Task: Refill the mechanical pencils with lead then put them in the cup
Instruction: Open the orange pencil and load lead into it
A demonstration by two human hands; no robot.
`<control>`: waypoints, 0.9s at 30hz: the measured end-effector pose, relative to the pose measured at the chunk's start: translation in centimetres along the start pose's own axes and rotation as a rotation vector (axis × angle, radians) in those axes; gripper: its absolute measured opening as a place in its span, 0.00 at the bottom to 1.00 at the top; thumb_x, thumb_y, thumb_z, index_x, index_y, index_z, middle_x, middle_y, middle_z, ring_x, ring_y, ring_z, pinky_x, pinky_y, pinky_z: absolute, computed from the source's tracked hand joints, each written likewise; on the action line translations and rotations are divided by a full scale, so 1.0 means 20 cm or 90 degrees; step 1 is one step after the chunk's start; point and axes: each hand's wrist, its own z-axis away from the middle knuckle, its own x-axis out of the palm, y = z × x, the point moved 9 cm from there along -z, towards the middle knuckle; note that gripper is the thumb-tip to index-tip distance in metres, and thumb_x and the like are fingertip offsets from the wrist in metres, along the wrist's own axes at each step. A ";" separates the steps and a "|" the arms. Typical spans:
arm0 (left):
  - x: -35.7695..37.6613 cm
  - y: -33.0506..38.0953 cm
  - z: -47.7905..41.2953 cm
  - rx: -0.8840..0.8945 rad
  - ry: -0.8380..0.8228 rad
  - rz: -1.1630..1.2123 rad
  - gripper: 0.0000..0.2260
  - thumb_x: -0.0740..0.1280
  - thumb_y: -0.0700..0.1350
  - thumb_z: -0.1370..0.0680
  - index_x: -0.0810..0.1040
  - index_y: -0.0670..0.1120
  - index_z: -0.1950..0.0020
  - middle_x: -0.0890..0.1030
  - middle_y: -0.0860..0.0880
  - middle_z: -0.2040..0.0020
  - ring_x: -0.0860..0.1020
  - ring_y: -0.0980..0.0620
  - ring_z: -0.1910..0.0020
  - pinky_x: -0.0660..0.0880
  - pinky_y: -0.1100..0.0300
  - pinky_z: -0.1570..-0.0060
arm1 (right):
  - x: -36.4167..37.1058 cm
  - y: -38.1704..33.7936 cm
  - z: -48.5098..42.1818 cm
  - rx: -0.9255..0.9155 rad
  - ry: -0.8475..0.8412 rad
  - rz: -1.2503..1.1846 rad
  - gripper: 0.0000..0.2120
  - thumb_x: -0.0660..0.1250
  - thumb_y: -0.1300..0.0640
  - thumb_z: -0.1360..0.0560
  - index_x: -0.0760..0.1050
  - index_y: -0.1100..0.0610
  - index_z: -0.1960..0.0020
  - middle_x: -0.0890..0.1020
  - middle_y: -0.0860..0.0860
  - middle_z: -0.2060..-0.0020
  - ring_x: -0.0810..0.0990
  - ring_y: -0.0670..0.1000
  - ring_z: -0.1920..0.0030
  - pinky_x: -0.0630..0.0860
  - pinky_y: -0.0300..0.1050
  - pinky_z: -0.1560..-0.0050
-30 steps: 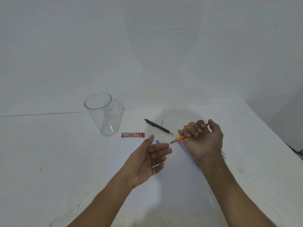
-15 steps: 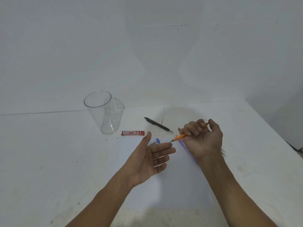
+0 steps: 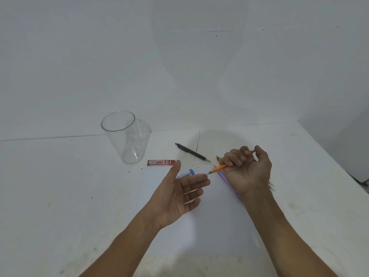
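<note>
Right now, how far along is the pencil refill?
Nothing looks finished: the cup holds no pencils. In hand: the right hand grips the orange pencil, its tip at the fingertips of the open left hand. Left: the black pencil and purple pencil lie on the table, and the lead case lies by the cup.

Two bare forearms fill the lower part of the view: the left forearm (image 3: 127, 248) at about 7 o'clock, the right forearm (image 3: 279, 232) at about 5 o'clock. Both are slim and show plain skin from the frame edge up to the wrist. The left hand (image 3: 177, 198) and right hand (image 3: 247, 172) are bare too. Short nails show on the right hand's fingertips (image 3: 242, 158).
</note>
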 end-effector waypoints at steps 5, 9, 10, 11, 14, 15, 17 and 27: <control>0.01 0.01 0.01 0.007 -0.009 -0.016 0.33 0.55 0.67 0.22 0.82 0.40 0.42 0.82 0.43 0.40 0.79 0.51 0.56 0.75 0.56 0.52 | 0.00 -0.01 0.00 -0.005 -0.001 0.004 0.21 0.53 0.46 0.22 0.65 0.55 0.70 0.63 0.48 0.74 0.61 0.47 0.76 0.63 0.39 0.72; 0.02 0.02 0.01 0.009 -0.014 -0.014 0.34 0.54 0.67 0.22 0.82 0.40 0.41 0.81 0.43 0.40 0.80 0.51 0.56 0.76 0.56 0.53 | 0.00 -0.01 0.00 -0.008 0.000 0.011 0.21 0.53 0.46 0.22 0.65 0.55 0.70 0.63 0.48 0.75 0.61 0.47 0.76 0.63 0.39 0.71; 0.02 0.02 0.01 0.008 -0.015 -0.013 0.34 0.54 0.67 0.22 0.82 0.40 0.41 0.81 0.43 0.40 0.80 0.51 0.56 0.76 0.56 0.54 | 0.00 -0.01 0.00 -0.008 0.000 0.011 0.21 0.54 0.46 0.22 0.65 0.55 0.70 0.63 0.48 0.75 0.61 0.47 0.76 0.63 0.39 0.71; 0.03 0.01 0.01 0.007 -0.016 -0.012 0.34 0.54 0.67 0.22 0.82 0.40 0.41 0.81 0.43 0.40 0.80 0.51 0.56 0.76 0.56 0.54 | 0.00 -0.01 0.00 -0.008 0.001 0.010 0.21 0.54 0.46 0.22 0.65 0.55 0.70 0.63 0.48 0.75 0.61 0.47 0.76 0.63 0.39 0.71; 0.02 0.01 0.01 0.006 -0.015 -0.014 0.34 0.54 0.67 0.22 0.82 0.40 0.41 0.81 0.43 0.40 0.80 0.51 0.56 0.76 0.56 0.54 | 0.01 -0.01 0.00 -0.005 -0.001 0.008 0.21 0.54 0.45 0.22 0.65 0.55 0.69 0.63 0.48 0.75 0.61 0.47 0.76 0.63 0.39 0.71; 0.02 0.01 0.01 0.005 -0.014 -0.014 0.34 0.54 0.67 0.22 0.82 0.40 0.41 0.81 0.43 0.40 0.80 0.51 0.56 0.76 0.56 0.54 | 0.01 0.00 0.00 -0.004 -0.002 0.008 0.21 0.54 0.45 0.22 0.65 0.55 0.69 0.63 0.48 0.75 0.61 0.47 0.76 0.63 0.39 0.71; 0.02 0.01 0.01 0.003 -0.013 -0.008 0.34 0.54 0.67 0.22 0.82 0.40 0.42 0.82 0.43 0.40 0.80 0.51 0.56 0.76 0.56 0.54 | 0.00 0.00 0.00 -0.002 -0.002 0.006 0.21 0.54 0.46 0.22 0.65 0.55 0.69 0.63 0.48 0.75 0.61 0.47 0.76 0.63 0.40 0.72; 0.02 0.01 0.01 0.005 -0.011 -0.019 0.32 0.56 0.66 0.23 0.83 0.40 0.43 0.82 0.43 0.41 0.80 0.51 0.57 0.76 0.57 0.54 | 0.00 0.01 0.00 0.010 0.010 0.008 0.20 0.54 0.46 0.22 0.65 0.55 0.69 0.63 0.48 0.74 0.61 0.47 0.75 0.63 0.39 0.71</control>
